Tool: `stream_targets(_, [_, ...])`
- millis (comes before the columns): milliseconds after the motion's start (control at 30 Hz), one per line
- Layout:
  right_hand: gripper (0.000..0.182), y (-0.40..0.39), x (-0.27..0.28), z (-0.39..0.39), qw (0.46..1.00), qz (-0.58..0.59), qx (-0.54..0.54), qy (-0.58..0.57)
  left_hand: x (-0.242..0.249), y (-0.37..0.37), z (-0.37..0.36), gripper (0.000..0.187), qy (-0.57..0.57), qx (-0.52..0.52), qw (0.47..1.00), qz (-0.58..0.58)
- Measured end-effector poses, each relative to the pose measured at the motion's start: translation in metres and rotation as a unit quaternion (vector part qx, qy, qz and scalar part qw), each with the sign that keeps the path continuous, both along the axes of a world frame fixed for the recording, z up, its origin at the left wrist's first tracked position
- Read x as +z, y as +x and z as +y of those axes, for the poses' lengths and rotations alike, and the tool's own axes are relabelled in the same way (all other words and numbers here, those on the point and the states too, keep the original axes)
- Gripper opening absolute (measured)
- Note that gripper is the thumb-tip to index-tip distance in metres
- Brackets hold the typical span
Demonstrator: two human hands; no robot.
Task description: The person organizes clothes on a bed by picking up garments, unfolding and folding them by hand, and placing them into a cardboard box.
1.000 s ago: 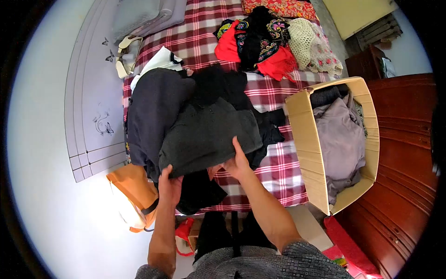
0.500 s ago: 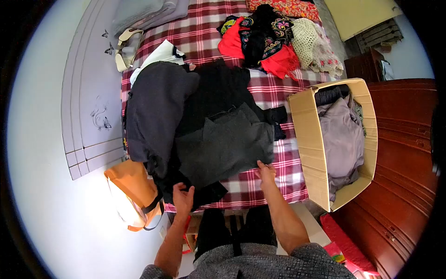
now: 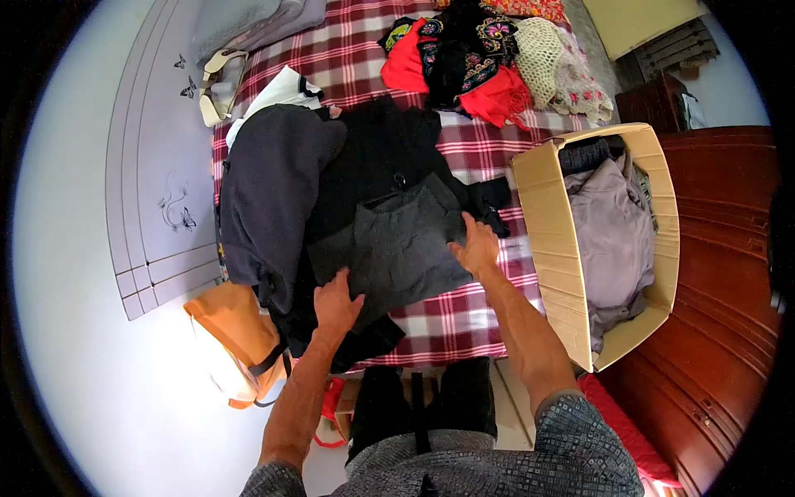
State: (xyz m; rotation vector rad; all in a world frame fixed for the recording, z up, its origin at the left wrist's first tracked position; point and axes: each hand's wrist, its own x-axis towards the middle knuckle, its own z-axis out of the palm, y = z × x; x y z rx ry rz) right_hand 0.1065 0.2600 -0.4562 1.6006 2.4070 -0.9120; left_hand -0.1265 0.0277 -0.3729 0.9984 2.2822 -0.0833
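Note:
A dark grey knit top point(image 3: 406, 244) lies spread over black clothing on the bed, a hanger hook point(image 3: 400, 180) showing at its neckline. My left hand point(image 3: 335, 305) rests on the top's lower left part, thumb and fingers apart. At the top's right edge is my right hand point(image 3: 476, 250), its thumb and forefinger spread and touching the cloth. Black garments point(image 3: 377, 137) extend above and below the top. To the left a dark grey, bulky garment point(image 3: 273, 182) is heaped beside them.
An open cardboard box point(image 3: 548, 248) holding a mauve-grey garment point(image 3: 613, 224) stands at the right. Red, black embroidered and cream crocheted pieces point(image 3: 534, 62) lie at the back of the plaid-covered bed point(image 3: 447, 319). An orange bag point(image 3: 236, 331) is at the left edge.
Both hands have moved up onto the grey top. Its right side now reaches less far right and looks turned inward. The hanger hook shows more clearly.

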Motion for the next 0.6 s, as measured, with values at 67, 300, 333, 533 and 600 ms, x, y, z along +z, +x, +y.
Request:
stream_targets(67, [0.079, 0.0, -0.001, 0.005, 0.999, -0.03, 0.019, -0.038, -0.014, 0.001, -0.011, 0.058, 0.077, -0.032, 0.993, -0.082])
stream_targets(300, [0.048, -0.005, -0.017, 0.013, 0.982, 0.071, 0.071, 0.163, -0.013, 0.007, -0.02, 0.038, 0.19, 0.047, 0.95, -0.242])
stream_targets(333, [0.038, -0.006, -0.019, 0.013, 0.991, 0.049, 0.069, 0.102, -0.003, 0.006, -0.018, 0.036, 0.139, 0.092, 0.941, -0.294])
stream_targets(533, [0.023, -0.003, 0.001, -0.002, 0.987, 0.004, 0.128, 0.1, -0.009, 0.016, -0.041, 0.047, 0.105, 0.21, 0.896, -0.378])
stream_targets(600, [0.022, 0.0, 0.017, 0.0, 0.986, 0.031, 0.127, 0.104, -0.003, 0.014, -0.039, 0.053, 0.097, 0.274, 0.872, -0.394])
